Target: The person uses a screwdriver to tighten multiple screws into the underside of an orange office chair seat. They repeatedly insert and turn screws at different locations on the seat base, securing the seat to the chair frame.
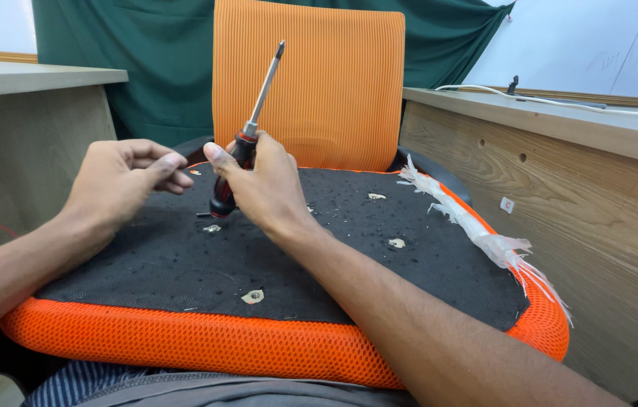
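So the right hand (262, 185) is wrapped around a screwdriver (247, 143), fingers curled tight on the chunky red and black grip, with the thin steel shaft pointing up and tilted a bit to the right, tip in the air in front of the chair back (334, 83). The left hand (127, 181) sits just beside it, not touching the tool, fingers loosely curled with the thumb and fingertips drawn together; can't tell if there's something tiny pinched in there. Both hands hover over an upturned seat cushion (183, 264), its underside covered in coarse black fabric that's speckled with bits of debris, and ringed by a puffy bright orange mesh edge. A few pale round mounting holes (253, 296) poke through the black cloth, ragged around the rims. Along the right edge there's a strip of torn clear plastic wrap (477, 230), stringy and frayed at the end. The chair back behind is ribbed orange mesh, standing upright. A wood-grain bench (560, 120) runs along the right side and dark green cloth (138, 45) hangs at the back.
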